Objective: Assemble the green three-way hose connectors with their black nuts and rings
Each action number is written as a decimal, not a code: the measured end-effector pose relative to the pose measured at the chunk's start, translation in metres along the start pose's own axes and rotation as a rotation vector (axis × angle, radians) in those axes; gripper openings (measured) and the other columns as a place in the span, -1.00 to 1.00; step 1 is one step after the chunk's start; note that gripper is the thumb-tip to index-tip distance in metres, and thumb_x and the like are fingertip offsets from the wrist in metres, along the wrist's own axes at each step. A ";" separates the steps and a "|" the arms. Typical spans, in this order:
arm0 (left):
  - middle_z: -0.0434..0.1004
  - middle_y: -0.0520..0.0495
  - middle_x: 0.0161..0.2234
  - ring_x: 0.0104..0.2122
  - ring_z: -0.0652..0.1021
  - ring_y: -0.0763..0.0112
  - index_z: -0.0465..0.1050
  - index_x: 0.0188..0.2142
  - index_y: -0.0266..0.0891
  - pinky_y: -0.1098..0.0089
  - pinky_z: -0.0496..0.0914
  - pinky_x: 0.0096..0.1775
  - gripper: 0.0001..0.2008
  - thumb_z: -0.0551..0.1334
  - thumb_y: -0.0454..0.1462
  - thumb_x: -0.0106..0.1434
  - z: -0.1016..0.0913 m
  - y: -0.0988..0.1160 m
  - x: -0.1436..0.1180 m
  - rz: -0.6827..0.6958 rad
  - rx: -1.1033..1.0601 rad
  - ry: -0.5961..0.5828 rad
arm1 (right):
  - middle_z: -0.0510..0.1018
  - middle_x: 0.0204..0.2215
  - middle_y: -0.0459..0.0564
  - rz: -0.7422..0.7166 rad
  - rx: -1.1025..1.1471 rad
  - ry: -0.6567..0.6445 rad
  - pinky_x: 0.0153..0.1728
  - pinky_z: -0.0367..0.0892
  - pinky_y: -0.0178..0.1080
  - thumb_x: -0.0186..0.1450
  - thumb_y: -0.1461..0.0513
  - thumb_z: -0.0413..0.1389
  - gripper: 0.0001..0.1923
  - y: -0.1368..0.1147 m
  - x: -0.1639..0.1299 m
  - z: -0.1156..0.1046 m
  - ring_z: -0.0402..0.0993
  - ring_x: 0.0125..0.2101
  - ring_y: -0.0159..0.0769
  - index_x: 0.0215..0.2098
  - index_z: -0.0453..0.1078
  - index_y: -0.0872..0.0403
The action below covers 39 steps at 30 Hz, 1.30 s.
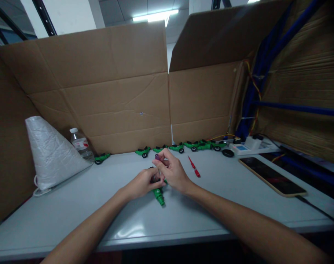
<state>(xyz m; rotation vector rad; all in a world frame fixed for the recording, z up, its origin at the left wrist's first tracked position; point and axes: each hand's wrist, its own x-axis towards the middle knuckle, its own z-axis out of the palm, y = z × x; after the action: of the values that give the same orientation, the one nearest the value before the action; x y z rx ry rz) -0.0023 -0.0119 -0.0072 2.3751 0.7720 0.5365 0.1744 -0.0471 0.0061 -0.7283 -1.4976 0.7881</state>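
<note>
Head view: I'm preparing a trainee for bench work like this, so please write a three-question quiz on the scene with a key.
1. Multiple choice: what colour is the slim tool lying on the tabletop to the left of the phone?
A) Blue
B) Red
C) Yellow

2. True or false: the clear bottle has a white cap on it.

3. Fill in the gap: the purple knob, seen above the green toy in the picture, is pinched by the ____ hand.

Key
1. B
2. True
3. Right: it sits at the thumb and fingers of the right hand.
</note>
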 end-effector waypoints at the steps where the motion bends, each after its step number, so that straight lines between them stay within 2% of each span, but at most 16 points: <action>1: 0.40 0.03 -0.39 -0.42 0.37 0.46 0.40 -0.23 -0.27 0.47 0.24 -0.34 -0.68 0.29 -0.03 0.40 0.000 0.000 0.000 -0.001 0.002 -0.004 | 0.37 -0.46 -0.23 0.002 -0.009 0.013 -0.67 0.26 -0.42 0.42 0.00 0.17 -0.70 0.001 0.000 0.000 0.37 -0.63 -0.46 -0.24 0.21 -0.02; 7: 0.38 0.04 -0.42 -0.44 0.37 0.47 0.44 -0.22 -0.29 0.47 0.23 -0.36 -0.64 0.33 0.00 0.36 -0.004 0.000 -0.001 -0.015 0.033 -0.014 | 0.33 -0.48 -0.27 -0.002 -0.037 0.111 -0.74 0.16 -0.42 0.36 -0.04 0.25 -0.61 0.010 0.002 -0.005 0.30 -0.69 -0.49 -0.28 0.16 -0.03; 12: 0.44 0.03 -0.43 -0.46 0.39 0.47 0.46 -0.27 -0.27 0.47 0.23 -0.38 -0.64 0.34 0.00 0.35 -0.007 0.000 -0.002 -0.029 0.076 0.007 | 0.31 -0.50 -0.26 -0.024 -0.101 0.128 -0.67 0.16 -0.41 0.40 -0.03 0.21 -0.64 0.014 0.001 -0.013 0.27 -0.65 -0.48 -0.27 0.17 -0.03; 22: 0.56 -0.04 -0.36 -0.40 0.49 0.42 0.53 -0.24 -0.27 0.45 0.32 -0.31 -0.68 0.37 -0.03 0.34 -0.012 -0.002 -0.002 0.020 0.138 0.095 | 0.28 -0.47 -0.22 -0.111 -0.205 0.140 -0.53 0.16 -0.37 0.46 0.01 0.15 -0.71 0.014 0.002 -0.015 0.24 -0.53 -0.41 -0.22 0.21 -0.02; 27: 0.55 -0.01 -0.38 -0.42 0.47 0.45 0.53 -0.24 -0.28 0.47 0.31 -0.33 -0.68 0.36 -0.03 0.34 -0.014 -0.001 -0.002 -0.002 0.105 0.069 | 0.41 -0.40 -0.14 -0.127 -0.219 0.088 -0.46 0.24 -0.34 0.50 0.02 0.07 -0.76 0.013 0.001 -0.014 0.33 -0.48 -0.38 -0.20 0.27 0.00; 31: 0.51 0.03 -0.43 -0.45 0.44 0.48 0.52 -0.25 -0.29 0.49 0.29 -0.37 -0.65 0.37 -0.01 0.33 -0.011 -0.002 0.000 -0.030 0.026 0.030 | 0.48 -0.33 -0.07 -0.115 -0.211 0.045 -0.52 0.23 -0.36 0.53 0.02 0.01 -0.76 0.012 0.001 -0.014 0.39 -0.47 -0.36 -0.14 0.32 0.00; 36: 0.56 -0.01 -0.41 -0.42 0.49 0.44 0.56 -0.22 -0.31 0.46 0.35 -0.33 -0.59 0.44 0.01 0.23 -0.012 -0.009 0.000 -0.086 -0.124 -0.018 | 0.51 -0.30 -0.07 -0.095 -0.168 -0.031 -0.60 0.20 -0.40 0.57 0.01 -0.07 -0.71 0.011 0.002 -0.017 0.34 -0.57 -0.45 -0.02 0.34 0.01; 39: 0.63 -0.09 -0.33 -0.36 0.55 0.38 0.60 -0.17 -0.34 0.42 0.41 -0.26 -0.54 0.50 0.01 0.16 -0.017 -0.011 0.000 -0.125 -0.258 -0.062 | 0.51 -0.29 -0.09 -0.087 -0.121 -0.067 -0.63 0.20 -0.41 0.58 -0.01 -0.09 -0.68 0.010 0.002 -0.018 0.28 -0.64 -0.51 0.01 0.34 0.01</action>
<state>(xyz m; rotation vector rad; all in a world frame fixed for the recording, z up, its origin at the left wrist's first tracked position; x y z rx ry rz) -0.0162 0.0022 -0.0013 2.0821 0.7686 0.4768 0.1921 -0.0386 -0.0001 -0.7276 -1.6377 0.6665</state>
